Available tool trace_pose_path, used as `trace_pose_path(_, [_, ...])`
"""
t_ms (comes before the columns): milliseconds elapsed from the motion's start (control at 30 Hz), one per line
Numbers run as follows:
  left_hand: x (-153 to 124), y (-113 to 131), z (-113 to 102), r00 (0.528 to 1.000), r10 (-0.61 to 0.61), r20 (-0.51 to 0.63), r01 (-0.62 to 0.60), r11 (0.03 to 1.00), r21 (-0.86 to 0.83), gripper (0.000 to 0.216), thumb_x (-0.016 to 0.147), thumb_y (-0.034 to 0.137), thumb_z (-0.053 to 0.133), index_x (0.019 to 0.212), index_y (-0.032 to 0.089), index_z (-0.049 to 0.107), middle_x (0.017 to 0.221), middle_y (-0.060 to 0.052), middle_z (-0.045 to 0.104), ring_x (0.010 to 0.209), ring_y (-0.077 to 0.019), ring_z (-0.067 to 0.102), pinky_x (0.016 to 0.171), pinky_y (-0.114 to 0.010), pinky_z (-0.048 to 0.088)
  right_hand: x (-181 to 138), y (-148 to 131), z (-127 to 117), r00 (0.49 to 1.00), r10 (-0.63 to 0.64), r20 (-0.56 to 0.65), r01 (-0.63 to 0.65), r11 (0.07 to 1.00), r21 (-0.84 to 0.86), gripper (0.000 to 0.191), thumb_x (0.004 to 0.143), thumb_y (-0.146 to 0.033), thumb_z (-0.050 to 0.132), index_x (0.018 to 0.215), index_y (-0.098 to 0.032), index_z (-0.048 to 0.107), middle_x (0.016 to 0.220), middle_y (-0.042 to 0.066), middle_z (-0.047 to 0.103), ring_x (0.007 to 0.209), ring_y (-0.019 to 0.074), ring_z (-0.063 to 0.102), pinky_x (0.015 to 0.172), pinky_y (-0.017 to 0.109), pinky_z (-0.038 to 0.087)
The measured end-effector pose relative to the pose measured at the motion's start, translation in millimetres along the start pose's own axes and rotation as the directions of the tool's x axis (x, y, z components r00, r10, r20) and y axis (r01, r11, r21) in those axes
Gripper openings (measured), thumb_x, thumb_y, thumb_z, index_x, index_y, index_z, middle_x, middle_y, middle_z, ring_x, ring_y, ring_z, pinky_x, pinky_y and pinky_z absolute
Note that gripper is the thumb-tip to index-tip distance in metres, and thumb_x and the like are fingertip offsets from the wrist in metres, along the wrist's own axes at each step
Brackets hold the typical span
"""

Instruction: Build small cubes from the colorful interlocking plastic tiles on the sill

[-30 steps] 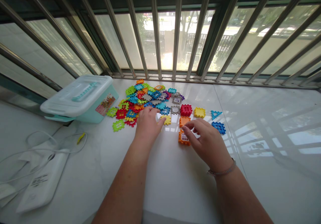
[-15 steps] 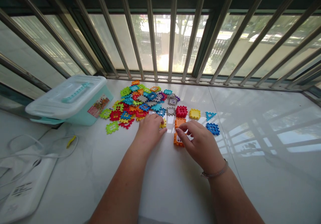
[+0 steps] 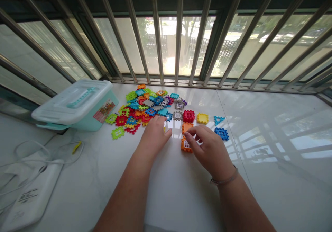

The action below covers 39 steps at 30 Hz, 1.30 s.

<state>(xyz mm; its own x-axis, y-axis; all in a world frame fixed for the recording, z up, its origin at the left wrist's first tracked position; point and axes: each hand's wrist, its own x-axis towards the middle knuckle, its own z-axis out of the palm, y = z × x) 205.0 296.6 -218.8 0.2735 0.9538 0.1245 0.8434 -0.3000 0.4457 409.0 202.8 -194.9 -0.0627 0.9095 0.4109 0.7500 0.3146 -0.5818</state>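
Right hand [image 3: 211,149] pinches the orange tile [image 3: 185,145] between thumb and fingertips; left hand [image 3: 155,135] lies palm-down nearby, its grip hidden.

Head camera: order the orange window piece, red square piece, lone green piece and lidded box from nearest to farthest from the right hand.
1. orange window piece, touching the thumb of the right hand.
2. red square piece, just beyond the fingers.
3. lone green piece, left, past the left hand.
4. lidded box, farthest left.

Nothing legible: the sticker [image 3: 104,110] on the storage box [image 3: 72,102] and the print [image 3: 26,196] on the power strip [image 3: 38,187] are too small
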Motion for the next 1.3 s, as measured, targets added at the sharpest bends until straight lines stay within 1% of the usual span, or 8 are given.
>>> trace_pose_path(100, [-2,-4,0,1.000,0.002,0.026,-0.005,0.996,0.090,0.047,0.090,0.042,0.081,0.128,0.015,0.074,0.136,-0.018,0.068,0.133,-0.0386,0.062,0.117,-0.050,0.049,0,0,0,1.000,0.005,-0.001,-0.005,1.000,0.002,0.024,0.112,-0.039,0.060,0.096,-0.023,0.067,0.092,0.004,0.071,0.085,0.0202,0.066,0.073,0.032,0.046])
trace_pose_path(167, [-3,-6,0,0.997,-0.022,0.073,0.012,0.990,0.138,0.046,0.088,0.046,0.083,0.122,0.016,0.076,0.134,-0.019,0.068,0.131,-0.0404,0.062,0.115,-0.052,0.050,0,0,0,1.000,0.007,-0.004,-0.007,1.000,0.001,0.024,0.112,-0.039,0.060,0.096,-0.023,0.067,0.092,0.004,0.071,0.085,0.0199,0.066,0.073,0.032,0.046])
trace_pose_path(367, [-2,-10,-1,0.991,-0.061,0.117,0.046,0.991,0.123,0.029,0.088,0.032,0.083,0.113,0.018,0.079,0.124,-0.016,0.073,0.125,-0.0375,0.065,0.111,-0.048,0.052,1,0,-1,1.000,0.008,-0.003,-0.008,1.000,-0.001,0.024,0.112,-0.039,0.060,0.097,-0.023,0.068,0.092,0.004,0.072,0.086,0.0201,0.066,0.073,0.033,0.046])
trace_pose_path(767, [-3,-2,-6,0.989,-0.101,0.106,0.085,0.985,0.151,0.026,0.093,0.023,0.071,0.118,0.019,0.076,0.123,-0.015,0.072,0.123,-0.0381,0.064,0.110,-0.049,0.051,0,0,0,1.000,0.011,-0.003,-0.011,1.000,-0.009,0.024,0.112,-0.039,0.060,0.096,-0.023,0.067,0.091,0.004,0.071,0.084,0.0204,0.066,0.073,0.033,0.046])
trace_pose_path(967, [-1,1,-10,0.988,-0.110,0.107,0.099,0.989,0.109,0.025,0.093,0.016,0.065,0.116,0.020,0.074,0.115,-0.011,0.077,0.114,-0.0316,0.069,0.102,-0.042,0.054,0,0,0,1.000,0.002,-0.013,-0.002,1.000,-0.008,0.023,0.112,-0.038,0.061,0.096,-0.023,0.067,0.090,0.004,0.071,0.084,0.0206,0.067,0.073,0.033,0.046])
trace_pose_path(1100, [-3,0,-11,0.994,-0.104,0.045,0.095,0.982,0.166,0.032,0.092,0.033,0.077,0.120,0.019,0.074,0.127,-0.014,0.072,0.125,-0.0353,0.064,0.110,-0.045,0.052,0,-1,-1,1.000,0.005,-0.013,-0.005,1.000,-0.006,0.023,0.112,-0.038,0.061,0.096,-0.023,0.068,0.090,0.004,0.072,0.085,0.0208,0.067,0.073,0.033,0.045])
trace_pose_path(1200, [-6,-3,-15,0.976,-0.195,0.094,0.170,0.960,0.223,0.050,0.085,0.047,0.085,0.124,0.018,0.075,0.129,-0.016,0.071,0.125,-0.0376,0.064,0.109,-0.046,0.052,1,-1,-2,1.000,0.012,-0.013,-0.012,1.000,-0.004,0.024,0.112,-0.039,0.061,0.095,-0.023,0.068,0.090,0.004,0.071,0.085,0.0203,0.067,0.073,0.032,0.045])
trace_pose_path(1300, [-7,-7,-20,0.952,-0.269,0.150,0.235,0.949,0.211,0.052,0.081,0.045,0.088,0.124,0.018,0.075,0.130,-0.017,0.071,0.118,-0.0347,0.069,0.103,-0.042,0.054,1,-2,-2,1.000,0.021,-0.006,-0.021,1.000,0.000,0.024,0.112,-0.039,0.060,0.096,-0.023,0.068,0.091,0.004,0.072,0.085,0.0199,0.066,0.074,0.032,0.045])
